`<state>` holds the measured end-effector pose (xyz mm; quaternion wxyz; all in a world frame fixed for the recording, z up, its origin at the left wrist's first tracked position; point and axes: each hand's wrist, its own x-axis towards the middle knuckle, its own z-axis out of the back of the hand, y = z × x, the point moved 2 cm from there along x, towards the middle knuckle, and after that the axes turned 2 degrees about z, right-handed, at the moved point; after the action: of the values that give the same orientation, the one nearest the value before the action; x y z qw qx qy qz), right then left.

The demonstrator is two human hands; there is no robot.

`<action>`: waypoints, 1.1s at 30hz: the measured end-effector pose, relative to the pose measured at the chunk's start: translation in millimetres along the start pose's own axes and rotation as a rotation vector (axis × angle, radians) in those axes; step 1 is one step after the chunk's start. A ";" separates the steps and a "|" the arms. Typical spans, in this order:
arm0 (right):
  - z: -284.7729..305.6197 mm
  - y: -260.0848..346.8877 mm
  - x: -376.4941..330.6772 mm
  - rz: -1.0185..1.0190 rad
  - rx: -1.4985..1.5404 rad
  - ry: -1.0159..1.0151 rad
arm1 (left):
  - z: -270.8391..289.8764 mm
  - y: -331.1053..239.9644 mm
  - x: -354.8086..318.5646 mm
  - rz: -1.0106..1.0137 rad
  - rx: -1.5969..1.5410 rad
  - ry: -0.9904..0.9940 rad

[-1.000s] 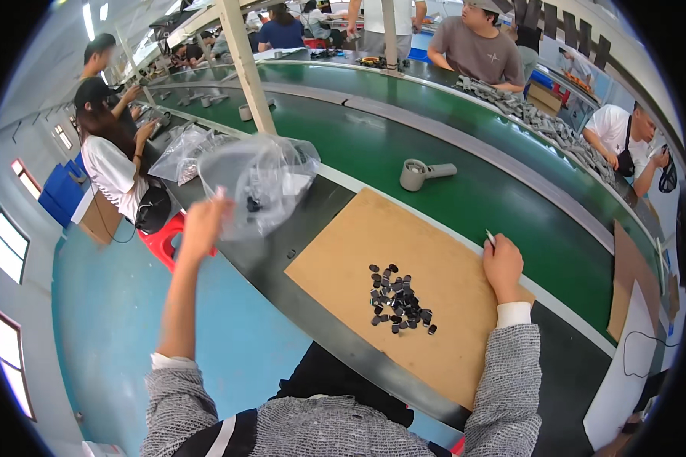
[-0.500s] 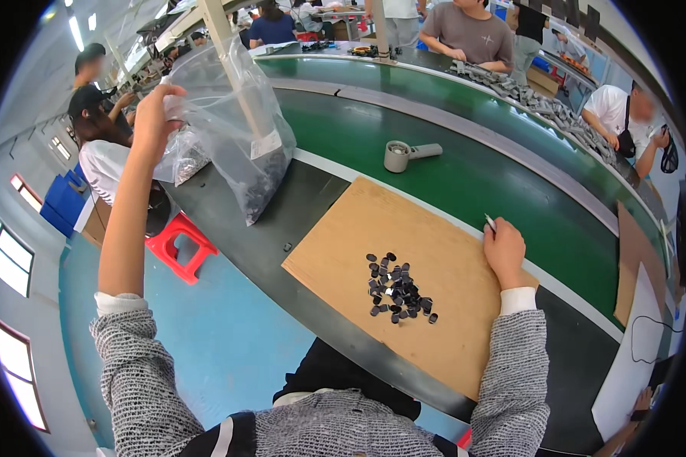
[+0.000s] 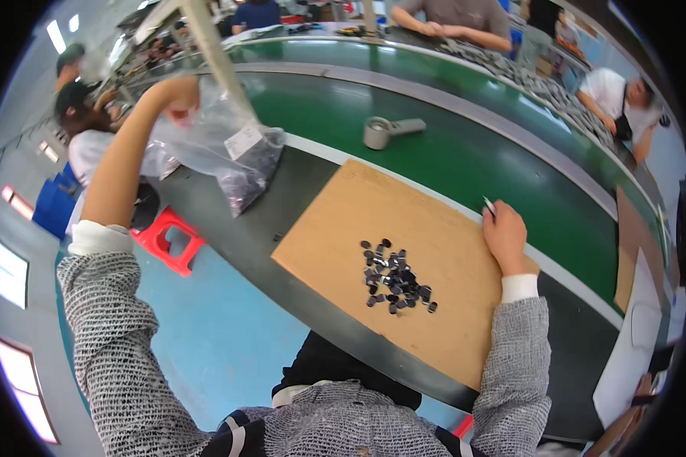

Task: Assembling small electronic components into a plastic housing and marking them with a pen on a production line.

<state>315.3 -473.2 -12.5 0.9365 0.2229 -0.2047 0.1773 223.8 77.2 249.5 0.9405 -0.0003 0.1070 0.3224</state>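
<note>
One clear plastic bag (image 3: 222,158), bearing a white label (image 3: 244,142), with small dark parts gathered in its lower end; located below and to the right of the left hand (image 3: 177,97), whose fingers are curled onto its upper film, blurred in part. Whether the bag's lower end touches the surface beneath cannot be told.

One slim, pen-like tool with a pale tip (image 3: 488,204); grasped in the right hand (image 3: 504,234), tip pointing away past the fingers.

Many small, dark, rounded pieces (image 3: 398,279), in a loose heap; to the left of the right hand and below it.

One flat, tan rectangular board (image 3: 324,221), carrying the heap; its right edge beside the right hand.

One dark worktop (image 3: 236,238), under the board.

One grey, round-headed device with a straight handle (image 3: 381,134), on a green belt (image 3: 465,164); beyond the right hand, to its left.

One red plastic stool (image 3: 158,242); below the left hand.
</note>
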 end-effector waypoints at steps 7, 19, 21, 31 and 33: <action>-1.8 -3.2 5.4 0.003 -0.030 0.024 | -48.3 34.5 1.7 -0.262 -0.854 -0.050; 2.1 3.1 7.3 -0.045 -0.006 0.032 | -163.3 5.2 39.8 -0.620 0.246 -0.262; -4.6 4.4 6.3 -0.024 0.031 0.045 | -195.5 13.0 98.8 -0.250 -0.450 -0.031; -0.9 -8.5 3.1 0.020 0.010 -0.002 | -233.0 -70.0 51.4 -0.556 0.000 -0.513; 6.4 -3.5 2.8 0.016 0.024 -0.015 | -221.6 -83.7 34.3 -0.450 -0.005 -0.176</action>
<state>317.2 -478.6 -7.1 0.9307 0.2339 -0.2113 0.1858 256.4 16.3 20.4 0.9944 0.0017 0.0211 0.1036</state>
